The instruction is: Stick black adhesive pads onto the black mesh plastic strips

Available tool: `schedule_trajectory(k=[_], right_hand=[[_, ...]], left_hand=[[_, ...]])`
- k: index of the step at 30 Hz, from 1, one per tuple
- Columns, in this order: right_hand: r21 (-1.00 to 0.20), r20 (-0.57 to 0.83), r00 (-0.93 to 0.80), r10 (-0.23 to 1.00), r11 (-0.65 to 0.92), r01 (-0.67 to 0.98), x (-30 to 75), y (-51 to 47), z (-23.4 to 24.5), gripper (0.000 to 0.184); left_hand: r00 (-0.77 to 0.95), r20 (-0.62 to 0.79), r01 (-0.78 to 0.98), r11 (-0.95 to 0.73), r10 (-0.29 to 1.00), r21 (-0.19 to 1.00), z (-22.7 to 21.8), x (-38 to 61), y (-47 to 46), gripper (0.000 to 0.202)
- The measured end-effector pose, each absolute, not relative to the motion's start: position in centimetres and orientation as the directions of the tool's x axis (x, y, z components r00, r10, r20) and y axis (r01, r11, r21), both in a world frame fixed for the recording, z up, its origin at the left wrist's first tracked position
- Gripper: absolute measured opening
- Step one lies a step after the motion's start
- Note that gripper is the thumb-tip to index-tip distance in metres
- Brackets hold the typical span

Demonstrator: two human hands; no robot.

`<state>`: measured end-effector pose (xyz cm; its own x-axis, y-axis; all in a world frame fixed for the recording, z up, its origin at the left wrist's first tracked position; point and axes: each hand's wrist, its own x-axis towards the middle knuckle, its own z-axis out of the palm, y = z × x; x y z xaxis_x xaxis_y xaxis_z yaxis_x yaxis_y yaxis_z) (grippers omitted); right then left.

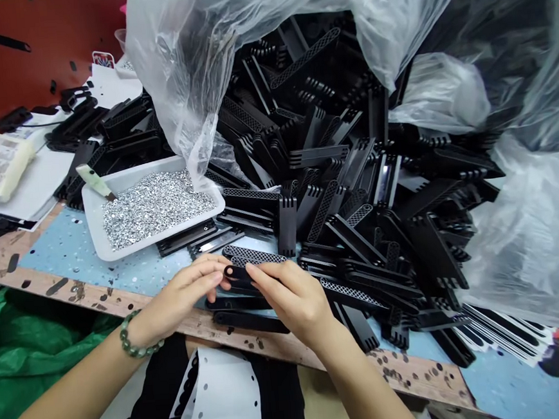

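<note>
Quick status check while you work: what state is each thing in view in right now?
Black mesh strip: held between both hands.
Left hand: fingers pinching the strip's end.
Right hand: fingers pressing on the strip.
White tray: full of small silver pieces.
Translucent plastic bag: open, beside heaped black parts.

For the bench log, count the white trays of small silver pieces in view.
1: the white tray sits on the blue bench mat, left of the black slotted plastic pieces. Others could be hidden beneath that pile.
</note>
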<state>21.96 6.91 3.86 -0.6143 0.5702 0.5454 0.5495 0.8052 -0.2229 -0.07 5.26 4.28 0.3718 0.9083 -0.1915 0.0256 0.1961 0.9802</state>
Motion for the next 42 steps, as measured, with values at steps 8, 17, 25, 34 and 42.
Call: schedule_trajectory(k=[8, 17, 25, 34, 42], right_hand=[[-0.468, 0.346, -0.495, 0.797, 0.604, 0.645, 24.1, 7.9, 2.4, 0.028], [-0.453, 0.111, -0.581, 0.806, 0.562, 0.693, 23.5, 9.3, 0.7, 0.021], [-0.608, 0.156, -0.574, 0.804, 0.536, 0.586, 23.8, 9.7, 0.6, 0.021], [-0.497, 0.149, -0.626, 0.765, 0.606, 0.622, 23.2, 9.6, 0.7, 0.020], [-0.428, 0.094, -0.664, 0.741, 0.633, 0.645, 22.8, 9.8, 1.2, 0.019]], left_hand=[[0.181, -0.090, 0.465, -0.004, 0.979, 0.885, 2.1, -0.2, 6.1, 0.027], [0.225, -0.246, 0.418, 0.135, 0.943, 0.898, -1.2, 1.6, 8.6, 0.029], [0.334, -0.160, 0.279, 0.065, 0.929, 0.958, -2.4, 1.8, 9.6, 0.029], [0.418, -0.312, 0.149, 0.274, 0.853, 0.950, -2.1, 1.3, 9.6, 0.034], [0.447, -0.313, 0.175, 0.262, 0.838, 0.949, -1.8, 1.3, 9.7, 0.034]])
